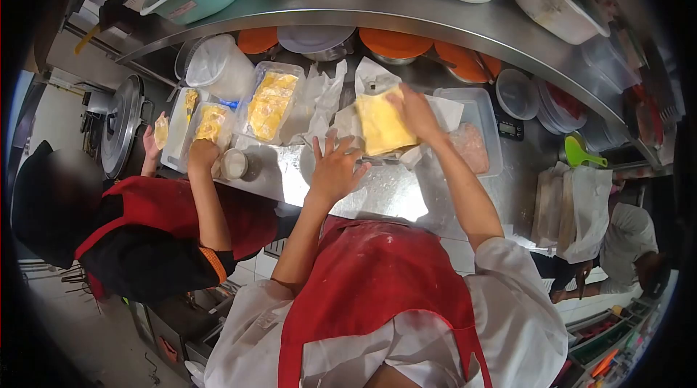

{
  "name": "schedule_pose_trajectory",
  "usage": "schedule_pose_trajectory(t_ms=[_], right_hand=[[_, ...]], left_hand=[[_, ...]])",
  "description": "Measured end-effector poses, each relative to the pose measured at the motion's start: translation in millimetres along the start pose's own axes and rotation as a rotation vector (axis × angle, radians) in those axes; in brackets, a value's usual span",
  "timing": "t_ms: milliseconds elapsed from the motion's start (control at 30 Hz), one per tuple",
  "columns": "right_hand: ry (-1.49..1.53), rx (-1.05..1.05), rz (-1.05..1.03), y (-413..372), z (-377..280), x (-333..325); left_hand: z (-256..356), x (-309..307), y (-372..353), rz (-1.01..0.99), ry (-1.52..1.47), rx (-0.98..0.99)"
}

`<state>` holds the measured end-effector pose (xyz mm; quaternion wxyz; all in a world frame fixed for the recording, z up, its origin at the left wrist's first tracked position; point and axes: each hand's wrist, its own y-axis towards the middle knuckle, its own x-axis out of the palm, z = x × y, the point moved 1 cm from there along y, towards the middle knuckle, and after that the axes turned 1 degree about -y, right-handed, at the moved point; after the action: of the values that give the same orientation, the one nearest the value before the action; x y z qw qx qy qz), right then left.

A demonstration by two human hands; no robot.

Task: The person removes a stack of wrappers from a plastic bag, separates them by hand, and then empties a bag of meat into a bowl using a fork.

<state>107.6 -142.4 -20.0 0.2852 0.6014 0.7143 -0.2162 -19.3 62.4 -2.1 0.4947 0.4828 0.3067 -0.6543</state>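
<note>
- At the steel tabletop (392,199), we handle a yellow dough sheet (379,127) over white paper (444,108).
- The sheet looks thin, limp and easily torn, so it is best held by its edges. Its long axis runs away from us, far end leaning left.
- Our right hand (417,113) pinches its far right edge.
- Our left hand (334,169) lies spread flat on the tabletop.

Wearer: white jacket (523,315), short sleeves (501,257) ending near elbows, cloth creased. Red bib apron (370,279) over it, red strap (472,352) crossing the chest. Pale floury smudges across bib. Forearms bare. Left hand (335,166) and right hand (417,116) bare.
</note>
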Motion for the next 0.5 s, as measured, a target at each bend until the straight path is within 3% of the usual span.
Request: schedule_pose_trajectory(t_ms=[133,333,400,500], right_hand=[[-0.031,0.105,0.113,-1.3,27.6,24.2],[-0.066,-0.042,0.21,2.1,5.7,13.6],[-0.081,-0.053,0.118,5.4,-8.7,5.6],[-0.04,-0.113,0.008,2.6,-47.5,-17.0]], left_hand=[[-2.1,7.0,0.5,-0.096,0.017,-0.05],[-2.5,8.3,6.3,-0.169,-0.006,-0.108],[2.6,-8.1,23.4,-0.268,-0.065,-0.216],[-10.7,-15.9,58.2,-0.094,-0.392,-0.261]])
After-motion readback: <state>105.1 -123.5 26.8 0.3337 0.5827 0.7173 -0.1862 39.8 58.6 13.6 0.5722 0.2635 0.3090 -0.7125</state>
